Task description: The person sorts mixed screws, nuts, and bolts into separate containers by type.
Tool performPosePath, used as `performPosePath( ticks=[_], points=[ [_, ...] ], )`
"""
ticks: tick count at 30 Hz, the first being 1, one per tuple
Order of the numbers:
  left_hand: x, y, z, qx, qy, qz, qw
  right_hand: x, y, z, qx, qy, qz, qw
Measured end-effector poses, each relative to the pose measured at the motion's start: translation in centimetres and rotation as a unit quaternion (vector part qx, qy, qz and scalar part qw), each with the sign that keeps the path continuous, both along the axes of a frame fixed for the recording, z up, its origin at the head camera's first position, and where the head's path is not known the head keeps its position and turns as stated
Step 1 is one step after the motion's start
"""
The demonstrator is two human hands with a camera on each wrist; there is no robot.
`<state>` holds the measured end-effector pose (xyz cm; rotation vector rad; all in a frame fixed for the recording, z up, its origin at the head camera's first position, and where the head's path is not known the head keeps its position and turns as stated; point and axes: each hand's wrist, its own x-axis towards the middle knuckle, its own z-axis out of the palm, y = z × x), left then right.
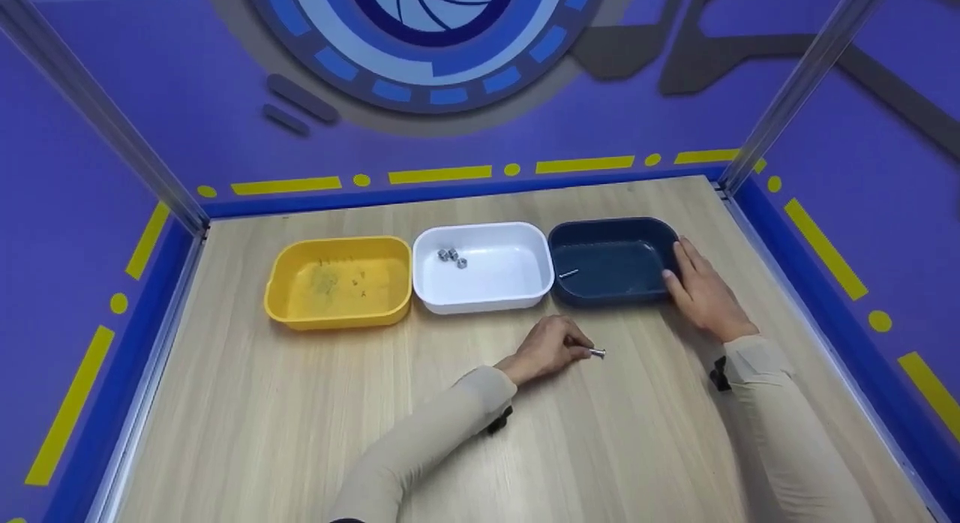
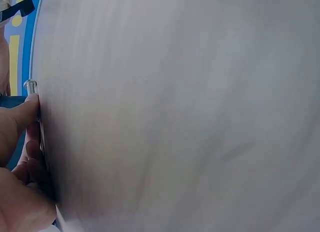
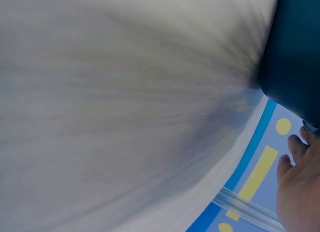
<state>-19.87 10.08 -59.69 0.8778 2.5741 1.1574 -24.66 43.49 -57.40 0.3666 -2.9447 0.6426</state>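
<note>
My left hand (image 1: 549,349) pinches a metal bolt (image 1: 598,353) between thumb and fingertips, low over the table in front of the dark blue bin (image 1: 615,294). In the left wrist view the bolt's head (image 2: 31,85) pokes out past the fingertips. My right hand (image 1: 709,294) rests on the right end of the dark blue bin, fingers fairly straight along its side and thumb at the rim. Another bolt (image 1: 568,273) lies inside that bin, near its left wall. In the right wrist view the right hand (image 3: 302,184) shows only partly, below the bin.
Left of the dark bin stands a white bin (image 1: 487,307) holding a few metal nuts (image 1: 453,255). Beside it is a yellow bin (image 1: 337,320) with small dark specks or bits on its floor. Blue-purple panels (image 1: 480,148) enclose the wooden table (image 1: 300,418) at the back and sides.
</note>
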Motion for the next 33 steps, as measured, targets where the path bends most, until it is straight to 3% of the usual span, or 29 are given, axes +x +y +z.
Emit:
performPosePath(
  ticks=[8, 23, 33],
  points=[
    [0.0, -0.1, 0.3, -0.015, 0.020, -0.023, 0.9994, 0.2, -0.1, 0.0, -0.004, 0.015, -0.004, 1.000],
    [-0.7, -0.4, 1.2, -0.032, -0.028, -0.064, 0.9971, 0.4, -0.1, -0.1, 0.006, 0.019, 0.000, 1.000],
    [-1.0, -0.3, 2.5, -0.035, -0.017, -0.058, 0.9976, 0.2, -0.1, 0.0, 0.005, 0.010, -0.001, 1.000]
  ],
)
